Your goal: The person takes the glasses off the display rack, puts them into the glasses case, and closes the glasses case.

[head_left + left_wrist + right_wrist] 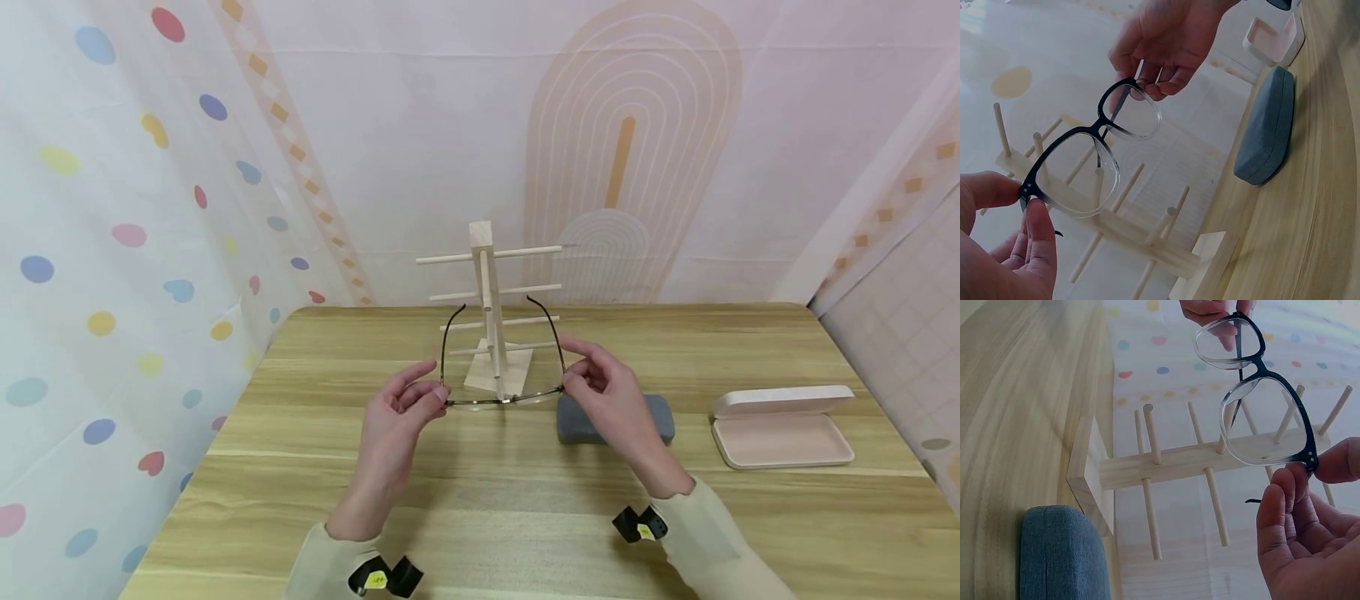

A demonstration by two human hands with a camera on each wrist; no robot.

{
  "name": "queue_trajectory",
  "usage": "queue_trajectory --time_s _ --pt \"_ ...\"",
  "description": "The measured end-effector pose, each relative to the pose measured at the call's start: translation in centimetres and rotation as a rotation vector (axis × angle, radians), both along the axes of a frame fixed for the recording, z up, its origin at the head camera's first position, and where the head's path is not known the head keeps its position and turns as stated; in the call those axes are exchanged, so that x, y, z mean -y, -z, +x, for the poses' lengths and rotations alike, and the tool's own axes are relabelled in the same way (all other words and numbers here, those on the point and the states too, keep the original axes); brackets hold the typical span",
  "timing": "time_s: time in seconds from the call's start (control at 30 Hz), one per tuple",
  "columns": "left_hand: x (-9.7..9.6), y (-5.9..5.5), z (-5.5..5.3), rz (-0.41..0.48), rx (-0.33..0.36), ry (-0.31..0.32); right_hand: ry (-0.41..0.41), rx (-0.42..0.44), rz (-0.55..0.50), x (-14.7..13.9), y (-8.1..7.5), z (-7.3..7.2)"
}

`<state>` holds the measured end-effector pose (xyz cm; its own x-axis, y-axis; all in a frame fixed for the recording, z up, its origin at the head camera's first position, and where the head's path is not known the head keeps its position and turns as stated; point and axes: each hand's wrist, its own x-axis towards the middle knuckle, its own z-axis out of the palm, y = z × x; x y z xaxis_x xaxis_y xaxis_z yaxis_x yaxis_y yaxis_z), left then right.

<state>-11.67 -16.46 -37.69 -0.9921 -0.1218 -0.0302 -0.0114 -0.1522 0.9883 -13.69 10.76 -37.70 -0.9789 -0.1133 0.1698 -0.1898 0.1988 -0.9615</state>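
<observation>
A pair of eyeglasses, black along the top of the frame and clear below, is held up with its temples spread and pointing away from me. My left hand pinches the left hinge corner between thumb and fingers. At the opposite corner, my right hand grips the frame the same way. Just beyond the glasses stands a pale wooden rack with several horizontal pegs; in the left wrist view its post shows behind the lenses. No glasses are visible on the pegs.
A closed grey-blue glasses case lies on the wooden table, partly behind my right hand. Farther right is a white case with a pink lining, its lid raised. A patterned curtain hangs behind the table.
</observation>
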Motion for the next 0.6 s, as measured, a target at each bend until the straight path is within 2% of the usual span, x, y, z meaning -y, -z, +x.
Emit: queue_trajectory --time_s 0.6 --pt "-0.7 -0.1 1.7 -0.039 -0.024 0.036 0.016 -0.047 0.056 -1.1 -0.3 1.5"
